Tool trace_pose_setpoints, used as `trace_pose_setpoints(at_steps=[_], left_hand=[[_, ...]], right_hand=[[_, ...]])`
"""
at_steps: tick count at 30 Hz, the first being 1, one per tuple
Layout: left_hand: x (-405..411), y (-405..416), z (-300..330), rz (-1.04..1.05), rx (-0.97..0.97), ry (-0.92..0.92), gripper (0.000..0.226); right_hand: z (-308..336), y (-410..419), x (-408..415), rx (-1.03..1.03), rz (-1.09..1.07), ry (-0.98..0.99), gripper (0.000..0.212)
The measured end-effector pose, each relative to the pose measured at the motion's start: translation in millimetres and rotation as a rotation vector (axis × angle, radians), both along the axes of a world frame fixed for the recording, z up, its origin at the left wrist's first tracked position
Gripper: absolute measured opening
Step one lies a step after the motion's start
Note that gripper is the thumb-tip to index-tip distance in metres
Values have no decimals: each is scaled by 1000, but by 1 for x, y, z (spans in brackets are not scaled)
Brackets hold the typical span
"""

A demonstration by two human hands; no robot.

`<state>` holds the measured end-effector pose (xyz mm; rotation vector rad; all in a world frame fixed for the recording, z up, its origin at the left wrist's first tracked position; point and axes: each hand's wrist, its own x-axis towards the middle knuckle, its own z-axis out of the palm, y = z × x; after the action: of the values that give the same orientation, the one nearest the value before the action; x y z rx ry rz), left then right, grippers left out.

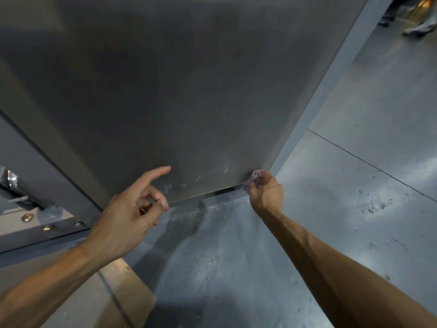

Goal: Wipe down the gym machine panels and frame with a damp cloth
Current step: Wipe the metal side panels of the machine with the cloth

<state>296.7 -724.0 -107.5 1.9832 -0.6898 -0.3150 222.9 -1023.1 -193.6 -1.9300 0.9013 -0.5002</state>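
- We look down from head height at a tall grey machine panel (179, 95) whose lower edge ends just above a wet, speckled floor (343, 209).
- Our right hand (264, 191) reaches to the panel's bottom right corner, fingers curled tightly round a small bunched pale purple cloth (255, 176). The cloth is pressed against the corner, where the panel meets the lighter grey frame upright (331, 91).
- The cloth seems bunched small so it can work into that corner and along the bottom lip, where grime likely gathers.
- Smears and pale spots show on the panel just left of the cloth, near the bottom edge, so this strip looks unfinished.
- Our left hand (132, 209) hovers near the panel's lower edge, well left of the cloth. Its forefinger is stretched out toward the panel; the other fingers curl loosely. We cannot tell for sure whether the fingertip touches the metal, nor whether the thin glint among the curled fingers is something held.
- We judge the left hand is there to steady us while we lean low.
- At far left, bolts (27, 218) and a taped bracket (11, 178) sit on the machine's base.
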Motion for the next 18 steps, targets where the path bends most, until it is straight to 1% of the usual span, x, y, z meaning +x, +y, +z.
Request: trace_pose_setpoints(at_steps=[2, 3, 5, 7, 9, 11, 13, 15, 17, 18], left_hand=[[-1, 2, 0, 3, 0, 1, 70], [-1, 2, 1, 4, -3, 2, 70], [1, 3, 2, 9, -23, 5, 71], [3, 6, 3, 14, -50, 2, 75], [6, 13, 4, 14, -45, -18, 74], [11, 24, 4, 10, -23, -37, 71], [16, 37, 1, 25, 6, -62, 68], [21, 49, 0, 50, 37, -106, 61], [22, 60, 1, 55, 47, -134, 54], [23, 64, 2, 45, 62, -144, 52]], right_hand=[[-5, 22, 3, 77, 123, -35, 13], [-11, 31, 4, 114, 187, -74, 13], [-7, 47, 4, 119, 273, -129, 4], [-8, 40, 4, 84, 294, -73, 2], [1, 30, 1, 45, 181, -37, 5], [5, 15, 1, 46, 16, -67, 10], [8, 11, 5, 8, -60, 17, 13], [9, 27, 8, -1, 7, 80, 11], [8, 54, 12, -25, 158, 51, 14], [5, 68, 15, -39, 228, 2, 16]])
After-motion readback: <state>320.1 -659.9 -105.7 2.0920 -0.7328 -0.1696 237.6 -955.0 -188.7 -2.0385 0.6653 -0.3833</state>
